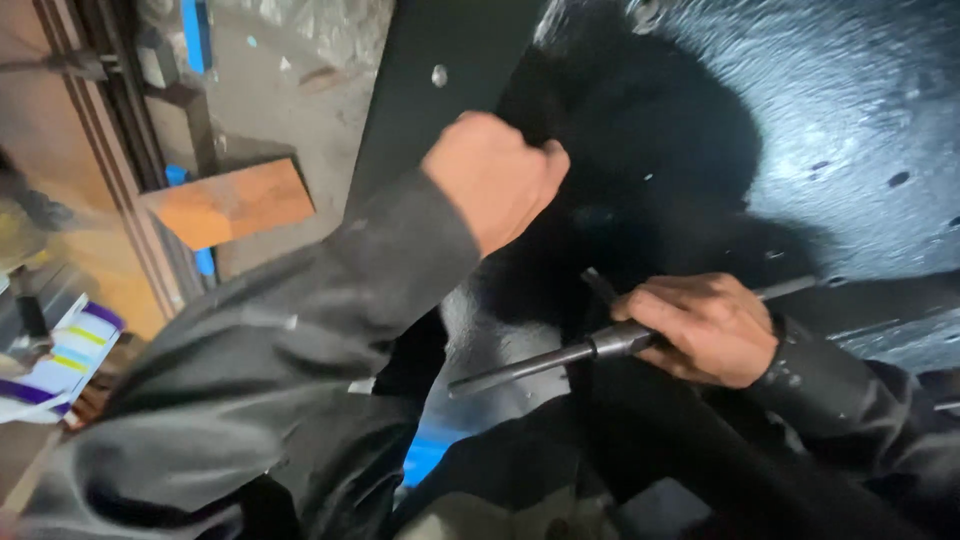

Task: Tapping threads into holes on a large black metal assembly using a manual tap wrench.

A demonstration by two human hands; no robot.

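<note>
Looming over most of the view is a black, glossy, rough-textured metal underside (850,120), dotted with small holes and catching light in streaks along its right part. A flat dark metal bar (440,90) with a rivet runs down from the top edge toward the middle. At the left edge lie a dusty concrete floor (280,110), a rusty frame (100,170), an orange wooden block (235,203) and some striped paper scraps (65,360); that side is the only open room, while the middle is tight and shadowed.

The left hand (495,175), in a grey sleeve, is clenched into a fist against the edge of the dark bar; what it pinches, if anything, cannot be told. The right hand (700,330) is wrapped tight around a steel T-handled wrench (560,355), a smooth round grey rod lying slantwise across the lower middle, its free end pointing toward the lower left and its other end poking out past the knuckles toward the right edge.
</note>
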